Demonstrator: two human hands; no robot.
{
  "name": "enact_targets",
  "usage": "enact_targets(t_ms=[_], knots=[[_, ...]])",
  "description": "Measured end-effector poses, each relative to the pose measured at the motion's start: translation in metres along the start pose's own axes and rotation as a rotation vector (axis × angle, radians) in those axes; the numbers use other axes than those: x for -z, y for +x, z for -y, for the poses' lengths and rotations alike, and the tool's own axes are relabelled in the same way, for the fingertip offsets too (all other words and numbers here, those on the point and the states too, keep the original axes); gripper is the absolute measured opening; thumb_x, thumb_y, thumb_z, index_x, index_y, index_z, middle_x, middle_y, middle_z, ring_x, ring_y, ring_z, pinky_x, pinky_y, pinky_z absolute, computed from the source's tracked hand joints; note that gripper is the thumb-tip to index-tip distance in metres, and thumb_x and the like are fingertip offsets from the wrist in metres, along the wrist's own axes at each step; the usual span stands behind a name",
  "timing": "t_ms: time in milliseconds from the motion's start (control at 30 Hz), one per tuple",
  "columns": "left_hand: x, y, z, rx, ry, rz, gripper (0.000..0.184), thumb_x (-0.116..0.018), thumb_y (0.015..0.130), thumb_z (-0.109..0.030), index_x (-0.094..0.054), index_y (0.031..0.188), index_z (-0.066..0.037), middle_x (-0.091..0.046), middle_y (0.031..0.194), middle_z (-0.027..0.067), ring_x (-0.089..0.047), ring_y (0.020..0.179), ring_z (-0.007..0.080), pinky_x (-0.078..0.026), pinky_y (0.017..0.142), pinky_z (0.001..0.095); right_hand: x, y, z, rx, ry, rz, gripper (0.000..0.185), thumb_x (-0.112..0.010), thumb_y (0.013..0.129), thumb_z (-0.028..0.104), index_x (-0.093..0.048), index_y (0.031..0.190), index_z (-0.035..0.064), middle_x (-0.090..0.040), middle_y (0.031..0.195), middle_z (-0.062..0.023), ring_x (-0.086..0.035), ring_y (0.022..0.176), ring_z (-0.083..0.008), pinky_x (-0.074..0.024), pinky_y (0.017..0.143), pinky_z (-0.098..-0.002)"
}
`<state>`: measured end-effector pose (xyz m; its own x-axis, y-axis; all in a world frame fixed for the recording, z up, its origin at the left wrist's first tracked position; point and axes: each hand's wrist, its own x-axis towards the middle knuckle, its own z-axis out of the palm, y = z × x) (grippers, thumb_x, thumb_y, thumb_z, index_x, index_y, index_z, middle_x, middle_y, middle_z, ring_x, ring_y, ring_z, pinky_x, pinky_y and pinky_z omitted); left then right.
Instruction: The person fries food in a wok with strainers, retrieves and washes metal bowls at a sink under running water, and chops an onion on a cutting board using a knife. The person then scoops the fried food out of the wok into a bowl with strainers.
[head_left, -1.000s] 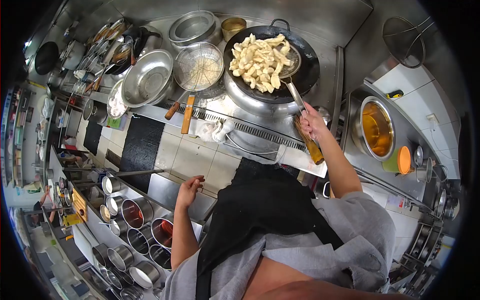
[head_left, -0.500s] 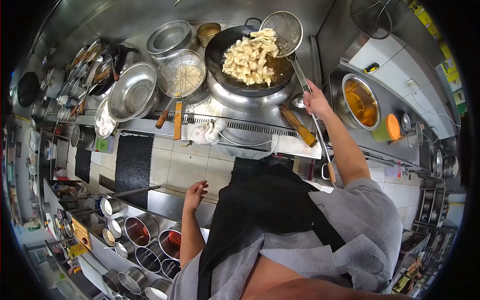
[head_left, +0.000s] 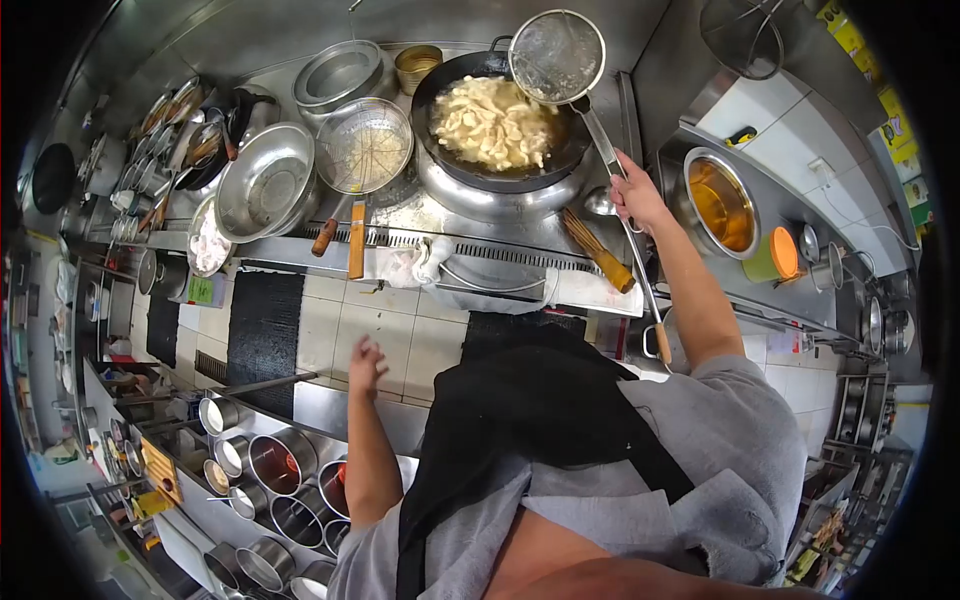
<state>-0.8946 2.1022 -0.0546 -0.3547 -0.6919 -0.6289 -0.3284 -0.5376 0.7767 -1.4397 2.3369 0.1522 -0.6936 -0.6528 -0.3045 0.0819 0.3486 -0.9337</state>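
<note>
My right hand [head_left: 637, 195] is wrapped round the long metal handle of a round mesh skimmer [head_left: 557, 57], whose wooden end points down towards my apron. The skimmer's head is over the far right rim of a black wok [head_left: 440, 160]. Pale battered-looking pieces of food [head_left: 488, 122] lie in bubbling oil in the wok. Beside my right hand is a metal ladle bowl [head_left: 599, 202]. My left hand [head_left: 368, 366] hangs over the floor, holding nothing, its fingers loosely bent and apart.
Left of the wok stand a wire strainer [head_left: 385, 183] over a bowl and a large metal bowl [head_left: 235, 190]. A bamboo brush [head_left: 598, 250] lies on the stove's front edge. A steel pot of amber liquid [head_left: 722, 203] stands at right. Several seasoning pots [head_left: 283, 460] are at lower left.
The skimmer has lifted slightly and moved left, off the food. The food has settled and spread in the oil, which bubbles more. My left hand has moved up and left, its fingers looser.
</note>
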Motion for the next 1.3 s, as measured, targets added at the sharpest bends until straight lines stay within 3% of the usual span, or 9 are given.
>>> enact_targets(t_ms=[100, 200, 300, 467, 600, 1133, 1200, 1267, 1300], knots=[[-0.011, 0.066, -0.035, -0.02, -0.152, -0.195, 0.059, -0.062, 0.092, -0.022, -0.036, 0.145, -0.013, -0.052, 0.121, 0.0083, -0.053, 0.106, 0.0217, -0.051, 0.082, 0.0431, 0.002, -0.005, -0.002, -0.008, 0.044, 0.043, 0.059, -0.044, 0.1, 0.009, -0.022, 0.154, 0.0194, -0.041, 0.062, -0.0004, -0.036, 0.046, -0.0115, -0.0335, 0.041, -0.0287], [-0.035, 0.114, -0.077, -0.007, -0.235, -0.06, 0.055, -0.063, 0.092, -0.03, -0.041, 0.138, -0.009, -0.052, 0.121, 0.0119, -0.051, 0.114, 0.0257, -0.051, 0.082, 0.0456, -0.002, -0.018, 0.002, -0.033, 0.07, 0.021, 0.059, -0.043, 0.1, 0.008, -0.023, 0.154, 0.0192, -0.039, 0.061, 0.0007, -0.035, 0.045, -0.0097, -0.0313, 0.039, -0.0258], [-0.046, 0.149, -0.089, 0.023, -0.368, -0.016, 0.061, -0.064, 0.09, -0.05, -0.048, 0.127, -0.003, -0.058, 0.107, 0.0142, -0.059, 0.098, 0.026, -0.053, 0.083, 0.0424, -0.001, -0.024, 0.006, -0.049, 0.078, -0.01, 0.058, -0.04, 0.101, 0.007, -0.022, 0.154, 0.0191, -0.04, 0.06, 0.0007, -0.034, 0.043, -0.0092, -0.0299, 0.038, -0.0242], [-0.072, 0.107, -0.16, 0.06, -0.489, 0.067, 0.054, -0.059, 0.092, -0.054, -0.055, 0.111, -0.003, -0.059, 0.085, 0.0093, -0.062, 0.082, 0.0222, -0.055, 0.076, 0.0355, -0.008, -0.037, -0.003, -0.053, 0.169, -0.008, 0.058, -0.041, 0.102, 0.01, -0.02, 0.154, 0.0218, -0.041, 0.062, 0.0003, -0.033, 0.042, -0.009, -0.0288, 0.038, -0.0236], [-0.111, 0.142, -0.188, -0.021, -0.393, 0.206, 0.028, -0.055, 0.099, -0.036, -0.05, 0.103, -0.009, -0.055, 0.072, 0.0041, -0.052, 0.057, 0.012, -0.041, 0.045, 0.0254, -0.03, -0.02, -0.029, -0.072, 0.362, 0.051, 0.058, -0.041, 0.103, 0.012, -0.018, 0.154, 0.0246, -0.04, 0.061, 0.0003, -0.031, 0.042, -0.0088, -0.0272, 0.038, -0.0243], [-0.107, -0.058, -0.245, -0.289, -0.529, 0.436, 0.019, -0.053, 0.101, -0.028, -0.046, 0.105, -0.01, -0.047, 0.07, 0.0032, -0.041, 0.051, 0.01, -0.031, 0.042, 0.0225, -0.177, 0.007, -0.018, -0.055, 0.354, 0.267, 0.066, -0.042, 0.1, 0.007, -0.013, 0.155, 0.0295, -0.041, 0.064, -0.0005, -0.034, 0.045, -0.0109, -0.0323, 0.041, -0.026], [-0.101, -0.076, -0.267, -0.344, -0.503, 0.435, 0.019, -0.052, 0.102, -0.026, -0.047, 0.108, -0.01, -0.047, 0.069, 0.0032, -0.041, 0.051, 0.01, -0.031, 0.042, 0.0222, -0.213, 0.011, -0.024, -0.045, 0.233, 0.324, 0.068, -0.046, 0.097, 0.006, -0.019, 0.154, 0.0313, -0.045, 0.069, -0.0019, -0.039, 0.05, -0.0113, -0.0335, 0.039, -0.0263], [-0.097, -0.082, -0.281, -0.432, -0.433, 0.362, 0.018, -0.052, 0.102, -0.026, -0.049, 0.111, -0.011, -0.045, 0.071, 0.0025, -0.042, 0.054, 0.009, -0.032, 0.044, 0.0199, -0.248, 0.038, -0.047, 0.087, -0.101, 0.323, 0.069, -0.049, 0.093, 0.005, -0.026, 0.154, 0.0271, -0.061, 0.087, -0.0115, -0.06, 0.068, -0.0218, -0.0492, 0.053, -0.0355], [-0.094, -0.086, -0.286, -0.469, -0.415, 0.335, 0.019, -0.052, 0.101, -0.023, -0.049, 0.114, -0.009, -0.045, 0.073, 0.0026, -0.043, 0.058, 0.009, -0.034, 0.045, 0.0198, -0.27, 0.047, -0.056, 0.36, -0.262, 0.227, 0.069, -0.048, 0.091, 0.004, -0.027, 0.153, 0.0249, -0.063, 0.101, -0.0169, -0.062, 0.084, -0.0277, -0.0509, 0.067, -0.0386]])
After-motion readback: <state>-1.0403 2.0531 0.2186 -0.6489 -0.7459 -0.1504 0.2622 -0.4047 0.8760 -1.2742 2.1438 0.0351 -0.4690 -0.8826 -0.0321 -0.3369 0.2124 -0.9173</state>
